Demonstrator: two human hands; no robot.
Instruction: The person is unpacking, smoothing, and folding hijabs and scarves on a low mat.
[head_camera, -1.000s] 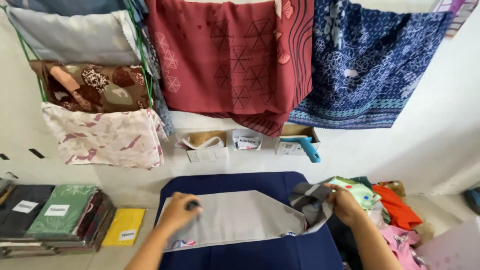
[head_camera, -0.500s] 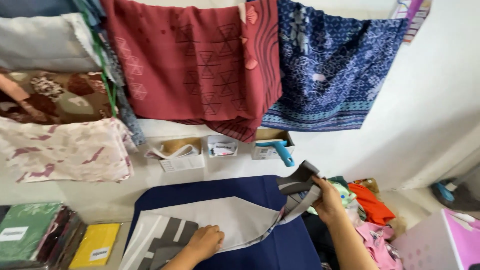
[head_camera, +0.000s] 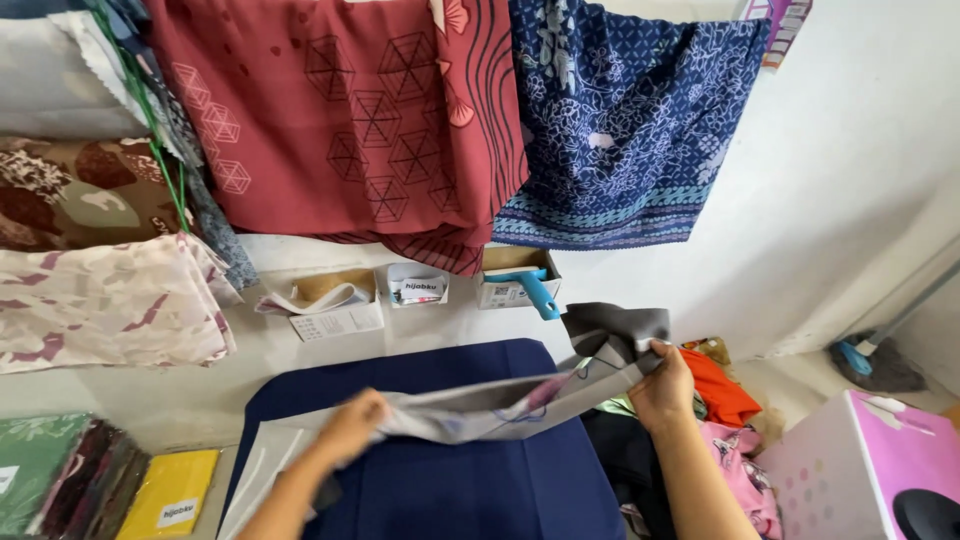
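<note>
A long grey cloth (head_camera: 500, 405) is stretched in the air between my two hands, above a dark blue pad (head_camera: 470, 480) on the table. My left hand (head_camera: 350, 428) grips its left end, near the pad's middle left. My right hand (head_camera: 663, 385) pinches the right end, raised at the pad's right edge, where the cloth bunches into a dark grey fold (head_camera: 615, 330). A pale flat sheet (head_camera: 262, 470) lies on the pad's left edge below my left arm.
Red (head_camera: 350, 110) and blue (head_camera: 625, 120) patterned cloths hang on the wall, with more cloths (head_camera: 100, 300) at left. Small boxes (head_camera: 330, 300) and a blue-handled roller (head_camera: 535, 290) sit behind the pad. Packaged cloths (head_camera: 60, 480) lie lower left. A heap of clothes (head_camera: 720, 400) and a pink box (head_camera: 880, 470) stand right.
The grey cloth lay flat and wide on the pad; now it is gathered into a narrow band lifted off the pad. My left hand moved up toward the middle.
</note>
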